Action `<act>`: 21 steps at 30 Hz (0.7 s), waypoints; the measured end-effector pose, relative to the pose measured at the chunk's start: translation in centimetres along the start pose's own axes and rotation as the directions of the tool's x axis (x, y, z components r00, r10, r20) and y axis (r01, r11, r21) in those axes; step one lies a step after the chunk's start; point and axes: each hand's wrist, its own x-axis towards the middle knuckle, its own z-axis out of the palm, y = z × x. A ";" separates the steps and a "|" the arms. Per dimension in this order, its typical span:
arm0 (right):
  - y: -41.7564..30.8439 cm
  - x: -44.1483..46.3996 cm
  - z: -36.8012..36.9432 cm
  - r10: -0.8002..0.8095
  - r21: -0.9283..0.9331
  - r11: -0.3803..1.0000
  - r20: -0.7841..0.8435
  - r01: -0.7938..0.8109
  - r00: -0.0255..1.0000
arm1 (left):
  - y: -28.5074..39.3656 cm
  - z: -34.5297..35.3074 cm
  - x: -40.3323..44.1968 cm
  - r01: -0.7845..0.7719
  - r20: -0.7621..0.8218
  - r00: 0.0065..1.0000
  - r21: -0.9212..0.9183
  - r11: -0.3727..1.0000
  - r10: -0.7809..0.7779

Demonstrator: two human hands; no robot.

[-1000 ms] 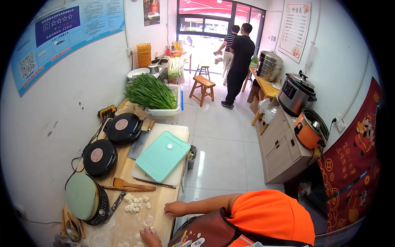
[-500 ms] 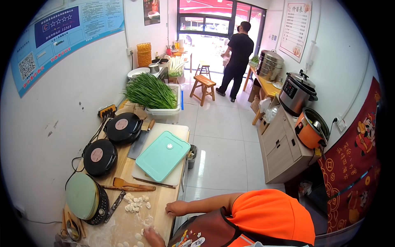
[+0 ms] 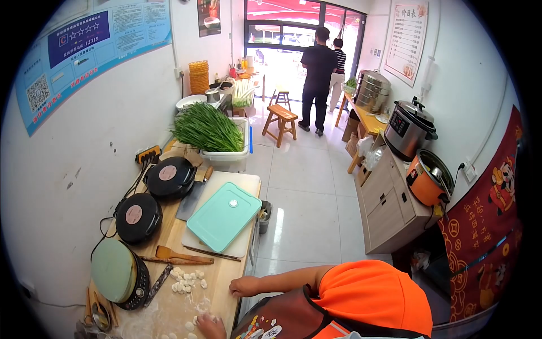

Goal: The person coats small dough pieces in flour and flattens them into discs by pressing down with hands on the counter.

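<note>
My left hand (image 3: 210,326) lies low over the floured part of the wooden table (image 3: 226,302), its fingers stretched toward a small piece of dough (image 3: 196,320) at their tips. More flattened dough pieces (image 3: 190,326) lie beside it, partly cut off by the lower edge. My right hand (image 3: 244,286) rests at the table's edge with the fingers curled in, and nothing shows in it. A cluster of small white dough lumps (image 3: 187,279) sits in loose flour, to the left of my right hand.
Wooden spatulas (image 3: 178,257), a round electric griddle (image 3: 116,274) and two black pans (image 3: 138,217) stand along the wall side. A green lid (image 3: 224,217) covers a white board beside a cleaver (image 3: 191,200). Beyond are green chives (image 3: 206,127), a stool (image 3: 279,124) and two people (image 3: 317,73).
A second person in a striped top has come into view near the door. The person in dark clothes has shifted slightly left. My hands have barely moved.
</note>
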 end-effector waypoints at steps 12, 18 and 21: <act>1.9 0.4 -0.7 0.024 -0.006 1.000 -0.012 -0.024 1.000 | 0.6 6.6 5.8 0.233 -0.025 0.972 0.190 0.954 -0.233; 3.4 1.8 -0.5 0.052 0.060 0.997 -0.025 -0.051 0.998 | 4.0 3.3 6.8 0.230 0.035 0.968 0.250 0.940 -0.247; 4.4 2.7 -0.4 0.016 0.057 0.998 -0.068 -0.013 0.998 | 2.6 4.4 7.5 0.214 0.043 0.973 0.207 0.955 -0.228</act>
